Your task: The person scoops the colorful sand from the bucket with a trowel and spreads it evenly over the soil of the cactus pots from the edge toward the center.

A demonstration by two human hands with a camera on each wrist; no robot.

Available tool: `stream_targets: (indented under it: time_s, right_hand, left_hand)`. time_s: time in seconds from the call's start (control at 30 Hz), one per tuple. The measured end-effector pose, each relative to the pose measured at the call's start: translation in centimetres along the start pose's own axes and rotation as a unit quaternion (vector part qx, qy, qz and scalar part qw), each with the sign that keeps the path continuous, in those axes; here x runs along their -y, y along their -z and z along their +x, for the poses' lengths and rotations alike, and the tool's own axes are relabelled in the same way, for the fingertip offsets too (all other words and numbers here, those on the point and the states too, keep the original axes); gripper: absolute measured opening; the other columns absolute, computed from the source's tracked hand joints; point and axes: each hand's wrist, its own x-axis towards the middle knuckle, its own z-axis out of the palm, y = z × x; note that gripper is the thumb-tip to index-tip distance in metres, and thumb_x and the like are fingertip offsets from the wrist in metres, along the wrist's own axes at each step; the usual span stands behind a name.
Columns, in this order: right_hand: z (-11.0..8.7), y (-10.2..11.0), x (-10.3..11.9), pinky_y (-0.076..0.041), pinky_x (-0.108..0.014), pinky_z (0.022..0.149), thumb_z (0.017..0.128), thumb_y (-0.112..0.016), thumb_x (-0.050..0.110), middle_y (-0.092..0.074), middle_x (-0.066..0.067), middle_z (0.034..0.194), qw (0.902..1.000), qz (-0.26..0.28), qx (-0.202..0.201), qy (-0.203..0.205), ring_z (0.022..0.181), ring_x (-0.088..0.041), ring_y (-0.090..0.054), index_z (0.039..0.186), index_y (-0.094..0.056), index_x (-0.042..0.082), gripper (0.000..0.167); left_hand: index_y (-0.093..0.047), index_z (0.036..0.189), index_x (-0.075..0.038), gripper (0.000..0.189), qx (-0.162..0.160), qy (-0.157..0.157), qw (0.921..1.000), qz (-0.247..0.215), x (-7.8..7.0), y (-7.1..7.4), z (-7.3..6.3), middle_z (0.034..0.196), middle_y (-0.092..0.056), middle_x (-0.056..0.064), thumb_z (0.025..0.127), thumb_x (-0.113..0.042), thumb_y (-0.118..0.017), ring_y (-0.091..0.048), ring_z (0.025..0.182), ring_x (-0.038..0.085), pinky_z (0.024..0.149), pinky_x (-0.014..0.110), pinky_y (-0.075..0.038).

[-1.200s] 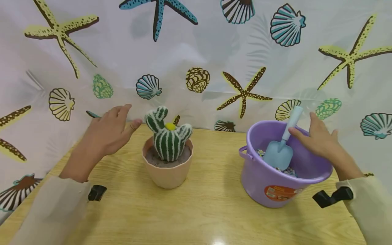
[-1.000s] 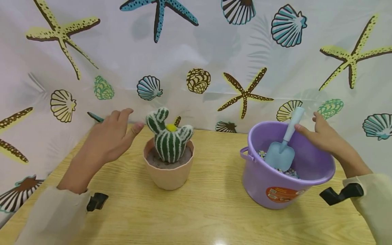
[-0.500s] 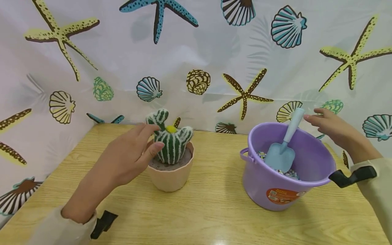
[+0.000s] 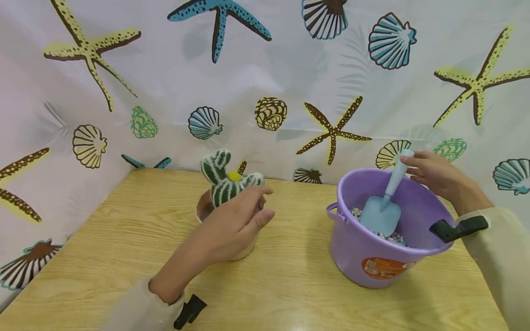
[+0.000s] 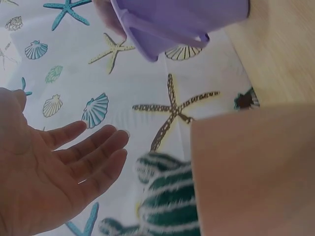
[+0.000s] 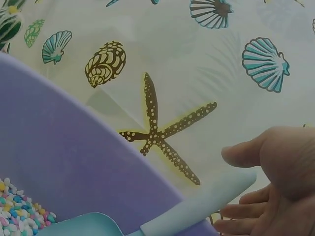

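In the head view, the purple bucket [image 4: 352,255] stands well apart from the plant pot [image 4: 245,252], a stretch of wooden table [image 4: 296,257] running between them to the foot of the patterned cloth [image 4: 281,64]. The light blue scoop [image 4: 381,215] leans inside the bucket, blade among small coloured bits [image 4: 395,238], its handle rising past the rim. The person's right hand [image 4: 439,172] is at the handle's top, fingers extended and thumb to the near side. The left hand [image 4: 229,225] crosses in front of the pot, fingers loosely straight, thumb apart; it covers much of the pot and the lower cactus [image 4: 223,191]. Both sleeves run off the frame. In the left wrist view, that hand's fingers are spread and grip nothing, with cloth visible between fingertips and cactus; the pot's wall blocks part of the cactus, and the top edge cuts the bucket. In the right wrist view, the handle passes between thumb and fingers, which look wide rather than closed; whether they touch it cannot be told. The scoop's blade is cut off below, the cactus at the upper left corner.
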Motion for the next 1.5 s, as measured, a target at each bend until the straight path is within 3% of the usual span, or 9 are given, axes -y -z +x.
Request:
stream_targets:
  time_s: [0.07, 0.17, 0.23, 0.33, 0.57, 0.77, 1.07, 1.33, 1.5]
  right_hand:
    - [0.1, -0.1, 0.0, -0.006, -0.051, 0.118, 0.101, -0.041, 0.039, 0.019, -0.022, 0.155, 0.9999, 0.008, 0.007, 0.003, 0.144, -0.043, 0.003, 0.143, 0.028, 0.0, 0.09]
    - [0.1, -0.1, -0.2, -0.025, -0.041, 0.116, 0.101, -0.042, 0.04, -0.027, -0.012, 0.154, 0.9998, 0.005, 0.004, 0.017, 0.141, -0.027, -0.031, 0.151, 0.002, 0.002, 0.076]
    - [0.1, 0.0, -0.3, -0.037, -0.029, 0.105, 0.101, -0.043, 0.037, -0.055, 0.006, 0.13, 0.9993, 0.012, 0.003, 0.034, 0.123, -0.01, -0.052, 0.143, -0.021, 0.006, 0.057]
    - [-0.2, 0.2, -0.6, -0.044, -0.017, 0.087, 0.101, -0.046, 0.032, -0.062, 0.023, 0.1, 0.9974, 0.041, 0.005, 0.059, 0.098, 0.005, -0.06, 0.124, -0.038, 0.011, 0.033]
    - [-1.2, 0.0, -0.7, -0.052, -0.02, 0.083, 0.097, -0.054, 0.017, -0.07, 0.009, 0.1, 0.9793, 0.178, 0.028, 0.092, 0.098, -0.003, -0.064, 0.107, -0.061, 0.017, 0.012]
    - [-2.0, -0.7, -0.6, -0.053, -0.022, 0.082, 0.095, -0.058, 0.018, -0.068, 0.009, 0.103, 0.9744, 0.205, 0.014, 0.092, 0.1, -0.003, -0.063, 0.11, -0.06, 0.018, 0.015]
    - [-3.0, -1.3, -2.0, -0.054, -0.023, 0.081, 0.098, -0.051, 0.019, -0.066, 0.009, 0.107, 0.9573, 0.244, 0.019, 0.154, 0.102, -0.004, -0.064, 0.114, -0.053, 0.013, 0.018]
    - [-3.5, -2.0, -3.2, -0.056, -0.025, 0.076, 0.095, -0.056, 0.021, -0.07, 0.005, 0.1, 0.9435, 0.279, -0.033, 0.176, 0.095, -0.007, -0.068, 0.116, -0.042, 0.01, 0.027]
    - [-4.1, -2.5, -3.5, -0.056, -0.02, 0.075, 0.091, -0.063, 0.016, -0.072, 0.001, 0.091, 0.93, 0.308, -0.093, 0.177, 0.087, -0.009, -0.07, 0.11, -0.057, 0.012, 0.021]
  left_hand:
    - [-0.04, 0.139, -0.009, 0.05, 0.008, 0.01, 0.9998, -0.017, -0.3, -0.6, 0.5, 0.119, -0.055, 0.006, 0.103, -0.042, -0.033, -0.057, 0.1, 0.016, 0.088, 0.037, -0.048]
    - [-0.036, 0.143, -0.013, 0.054, 0.022, 0.036, 0.9977, -0.054, -0.5, -1.3, 1.2, 0.128, -0.052, 0.005, 0.102, -0.048, -0.029, -0.056, 0.107, 0.017, 0.09, 0.039, -0.047]
    - [-0.034, 0.145, -0.016, 0.057, 0.027, 0.051, 0.9945, -0.088, -0.5, -1.8, 1.8, 0.132, -0.05, 0.003, 0.101, -0.052, -0.028, -0.054, 0.111, 0.017, 0.093, 0.04, -0.046]
    - [-0.031, 0.146, -0.019, 0.063, 0.029, 0.072, 0.9871, -0.14, -0.5, -2.7, 2.6, 0.136, -0.045, 0.001, 0.098, -0.059, -0.028, -0.05, 0.117, 0.016, 0.096, 0.041, -0.044]
    - [-0.027, 0.148, -0.013, 0.083, 0.004, 0.043, 0.9828, -0.18, -0.1, -5.0, 5.1, 0.141, -0.042, 0.011, 0.09, -0.072, -0.03, -0.045, 0.127, 0.025, 0.1, 0.045, -0.043]
    - [-0.023, 0.15, -0.013, 0.097, 0.006, 0.032, 0.9807, -0.193, 0.4, -6.7, 7.1, 0.144, -0.038, 0.015, 0.082, -0.081, -0.032, -0.042, 0.13, 0.032, 0.099, 0.051, -0.043]
    - [-0.017, 0.152, -0.014, 0.107, 0.037, 0.031, 0.9715, -0.232, 0.2, -8.7, 9.2, 0.152, -0.031, 0.013, 0.076, -0.085, -0.041, -0.035, 0.137, 0.03, 0.106, 0.051, -0.037]
    - [-0.016, 0.153, -0.014, 0.091, 0.051, 0.034, 0.9662, -0.25, 0.1, -9.6, 10.0, 0.156, -0.027, 0.011, 0.086, -0.057, -0.059, -0.03, 0.141, 0.027, 0.112, 0.046, -0.031]
    - [-0.014, 0.154, -0.016, 0.098, 0.065, 0.032, 0.9706, -0.23, -0.1, -10.3, 10.6, 0.158, -0.023, 0.006, 0.081, -0.048, -0.071, -0.026, 0.144, 0.026, 0.113, 0.05, -0.029]
